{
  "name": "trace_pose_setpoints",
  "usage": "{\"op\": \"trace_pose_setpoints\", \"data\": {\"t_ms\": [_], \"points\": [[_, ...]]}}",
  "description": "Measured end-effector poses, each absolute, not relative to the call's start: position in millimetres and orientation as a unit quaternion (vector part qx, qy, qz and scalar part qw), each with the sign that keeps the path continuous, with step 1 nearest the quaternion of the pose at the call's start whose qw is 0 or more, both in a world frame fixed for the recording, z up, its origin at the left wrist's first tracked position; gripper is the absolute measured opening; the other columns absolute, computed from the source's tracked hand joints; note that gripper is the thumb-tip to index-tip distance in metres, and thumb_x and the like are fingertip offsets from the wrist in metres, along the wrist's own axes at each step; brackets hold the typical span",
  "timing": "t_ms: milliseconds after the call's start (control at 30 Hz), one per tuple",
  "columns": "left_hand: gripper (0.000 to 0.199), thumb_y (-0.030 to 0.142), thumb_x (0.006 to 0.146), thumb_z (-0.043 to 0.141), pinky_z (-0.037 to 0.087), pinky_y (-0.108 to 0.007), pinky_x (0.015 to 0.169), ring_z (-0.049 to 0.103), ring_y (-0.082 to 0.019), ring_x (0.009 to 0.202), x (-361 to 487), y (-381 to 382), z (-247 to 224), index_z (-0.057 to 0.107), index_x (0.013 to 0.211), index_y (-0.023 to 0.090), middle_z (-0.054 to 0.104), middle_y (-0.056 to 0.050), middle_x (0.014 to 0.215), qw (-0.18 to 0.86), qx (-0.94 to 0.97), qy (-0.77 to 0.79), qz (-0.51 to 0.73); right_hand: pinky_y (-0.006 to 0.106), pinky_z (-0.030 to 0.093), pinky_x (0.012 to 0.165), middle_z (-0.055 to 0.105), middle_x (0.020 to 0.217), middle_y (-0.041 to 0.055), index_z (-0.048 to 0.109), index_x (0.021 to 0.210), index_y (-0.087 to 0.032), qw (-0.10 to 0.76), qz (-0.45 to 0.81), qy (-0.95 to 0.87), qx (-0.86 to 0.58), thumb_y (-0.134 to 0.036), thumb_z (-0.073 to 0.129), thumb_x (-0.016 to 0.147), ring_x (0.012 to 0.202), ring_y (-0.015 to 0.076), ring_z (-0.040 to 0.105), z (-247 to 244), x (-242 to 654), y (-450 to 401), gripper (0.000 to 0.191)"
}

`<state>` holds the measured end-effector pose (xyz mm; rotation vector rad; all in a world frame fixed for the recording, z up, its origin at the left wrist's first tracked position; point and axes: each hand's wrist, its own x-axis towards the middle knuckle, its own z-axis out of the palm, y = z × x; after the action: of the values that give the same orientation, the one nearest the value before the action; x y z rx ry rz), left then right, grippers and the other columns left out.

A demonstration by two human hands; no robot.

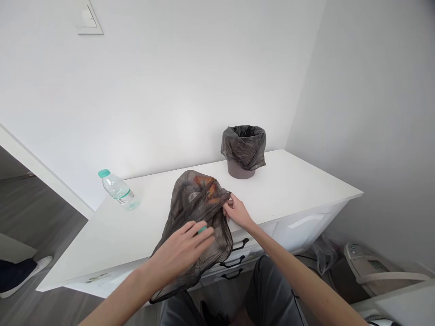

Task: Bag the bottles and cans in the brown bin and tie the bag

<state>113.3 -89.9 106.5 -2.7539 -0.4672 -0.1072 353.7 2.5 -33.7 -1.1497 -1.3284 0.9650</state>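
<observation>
Right fingers (234,200) pinch the edge of the dark bag (181,201), probably steadying it where it overhangs the worktop (288,181); left fingers (201,237) spread around a teal cap (202,229), grip unclear.

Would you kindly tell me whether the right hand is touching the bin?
No, the right hand pinches the edge of the dark bag, apart from the bin.

No wording can be read with certainty. Small dark characters are printed on the white label (125,198) of the clear bottle (114,184), too tiny to be made out. Marks on the orange packet (211,188) are obscured by the dark bag (180,197).
</observation>
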Motion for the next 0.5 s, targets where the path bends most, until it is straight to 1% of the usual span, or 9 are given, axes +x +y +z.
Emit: {"op": "trace_pose_setpoints", "data": {"t_ms": [67,100,167,267,367,433,500], "points": [[0.059,0.004,0.084,0.063,0.037,-0.042,0.116,0.052,-0.026,0.142,112,-74,93,0.061,0.137,0.028,0.059,-0.005,0.152,0.187,-0.966,-0.177,-0.003,0.027,0.046,0.049,0.060,0.060,-0.0093,0.045,0.090,-0.027,0.539,0.404,-0.562,-0.481,-0.040,0.055,0.092,0.043,0.0137,0.055,-33,354,2,0.016],[0.061,0.005,0.082,0.066,0.034,-0.043,0.119,0.048,-0.027,0.145,111,-63,87,0.061,0.138,0.028,0.056,-0.005,0.156,0.190,-0.966,-0.174,0.009,0.027,0.046,0.050,0.060,0.060,-0.0091,0.046,0.091,-0.027,0.538,0.403,-0.564,-0.480,-0.041,0.055,0.092,0.043,0.0138,0.056,-33,355,2,0.016],[0.057,0.007,0.083,0.069,0.032,-0.044,0.121,0.046,-0.027,0.147,109,-42,77,0.064,0.135,0.029,0.056,-0.004,0.156,0.195,-0.966,-0.167,0.018,0.027,0.047,0.050,0.061,0.060,-0.0088,0.048,0.092,-0.027,0.535,0.401,-0.566,-0.483,-0.043,0.055,0.093,0.043,0.0139,0.056,-34,355,2,0.017],[0.045,0.005,0.091,0.061,0.035,-0.044,0.119,0.050,-0.025,0.144,108,-20,68,0.069,0.127,0.030,0.066,-0.002,0.144,0.192,-0.967,-0.165,-0.003,0.027,0.047,0.049,0.060,0.059,-0.0087,0.050,0.093,-0.027,0.533,0.397,-0.565,-0.490,-0.045,0.055,0.093,0.043,0.0140,0.056,-35,356,3,0.018],[0.045,0.004,0.098,0.051,0.039,-0.044,0.117,0.050,-0.023,0.145,104,-16,74,0.067,0.132,0.030,0.068,-0.001,0.142,0.151,-0.973,-0.172,-0.041,0.027,0.046,0.047,0.059,0.058,-0.0086,0.050,0.093,-0.027,0.534,0.399,-0.564,-0.487,-0.045,0.054,0.093,0.042,0.0143,0.056,-33,355,4,0.018],[0.044,0.011,0.102,0.049,0.042,-0.045,0.117,0.048,-0.023,0.147,100,-24,84,0.063,0.137,0.032,0.067,-0.001,0.145,0.108,-0.971,-0.193,-0.094,0.027,0.045,0.046,0.059,0.058,-0.0085,0.051,0.093,-0.027,0.538,0.406,-0.560,-0.483,-0.045,0.055,0.092,0.042,0.0145,0.055,-31,354,3,0.018],[0.038,0.022,0.104,0.053,0.045,-0.045,0.115,0.050,-0.024,0.145,96,-36,97,0.061,0.139,0.034,0.067,-0.002,0.143,0.071,-0.953,-0.239,-0.173,0.027,0.045,0.046,0.059,0.058,-0.0084,0.052,0.094,-0.027,0.541,0.413,-0.551,-0.483,-0.045,0.056,0.092,0.041,0.0144,0.054,-29,353,1,0.018]]}}
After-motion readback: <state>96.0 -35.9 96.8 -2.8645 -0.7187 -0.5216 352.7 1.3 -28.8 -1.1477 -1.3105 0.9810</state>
